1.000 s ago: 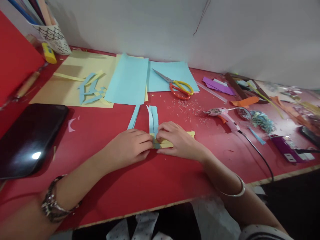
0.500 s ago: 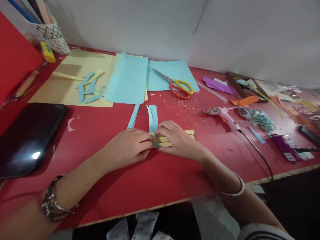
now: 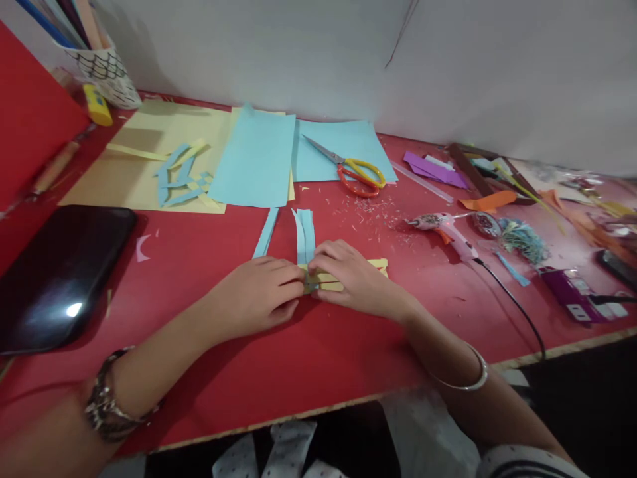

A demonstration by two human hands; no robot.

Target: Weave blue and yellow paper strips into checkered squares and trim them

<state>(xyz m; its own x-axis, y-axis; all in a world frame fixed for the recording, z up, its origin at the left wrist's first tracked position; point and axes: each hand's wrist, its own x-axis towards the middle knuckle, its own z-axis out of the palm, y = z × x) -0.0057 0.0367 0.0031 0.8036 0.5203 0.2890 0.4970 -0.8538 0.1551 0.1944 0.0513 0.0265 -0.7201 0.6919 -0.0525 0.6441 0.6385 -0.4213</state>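
Blue paper strips (image 3: 306,232) cross yellow paper strips (image 3: 331,286) in a small weave on the red table, between my two hands. My left hand (image 3: 259,292) is closed at the weave's left end, its fingertips partly hidden. From the right, my right hand (image 3: 351,282) pinches the crossing with curled fingers, and its palm covers part of the yellow strips. Their far ends stick out past the knuckles. A separate-looking blue strip (image 3: 266,232) reaches up from behind my left hand; its lower end is out of sight.
Scissors (image 3: 348,166) lie on blue sheets (image 3: 253,159) at the back. A pink glue gun (image 3: 442,229), its cord and a purple power strip (image 3: 570,292) are on the right. On the left are a black phone-like device (image 3: 60,272), a yellow sheet (image 3: 149,119) and a patterned cup (image 3: 107,73).
My fingers shift very slightly at the crossing, where less of the blue strip shows now. Both hands otherwise stay in place, and the view moves a tiny bit.
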